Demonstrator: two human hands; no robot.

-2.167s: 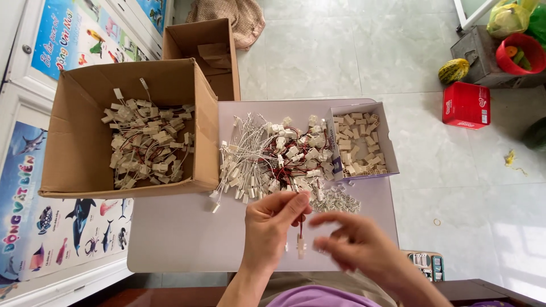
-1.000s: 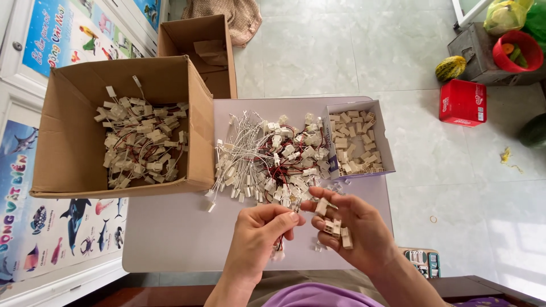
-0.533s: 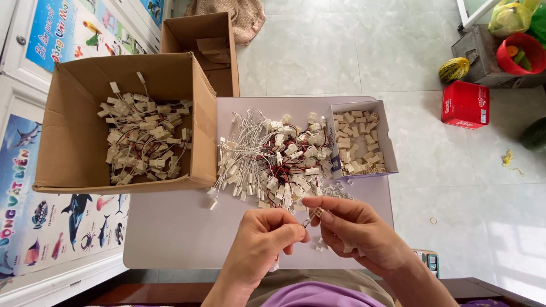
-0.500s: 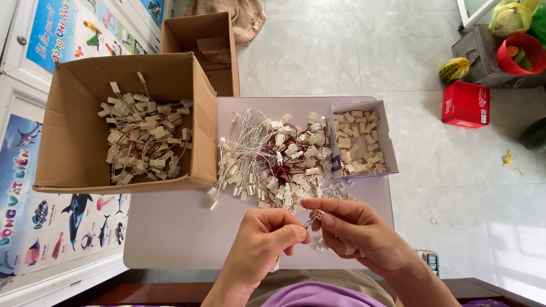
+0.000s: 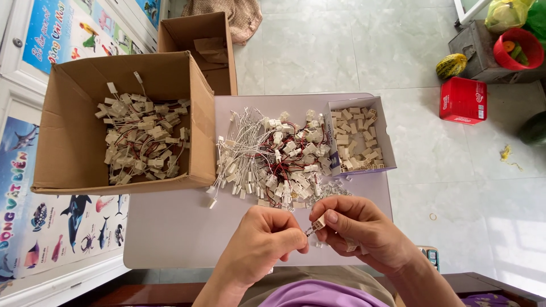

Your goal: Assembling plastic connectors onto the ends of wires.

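Note:
My left hand and my right hand meet over the near edge of a pale table. Between their fingertips they pinch a small white connector with thin wires. The right hand also keeps a few spare white connectors in its palm. Just beyond the hands lies a heap of white connectors with red and white wires. A small open box of loose white connector housings stands to the heap's right.
A large cardboard box holding several wired connectors sits at the left, partly on the table. Another open carton stands behind it. On the tiled floor to the right are a red box, a grey crate and a red bucket.
My right hand drew back from the heap with spare connectors. Both hands came together near the table's edge and now pinch one connector between them.

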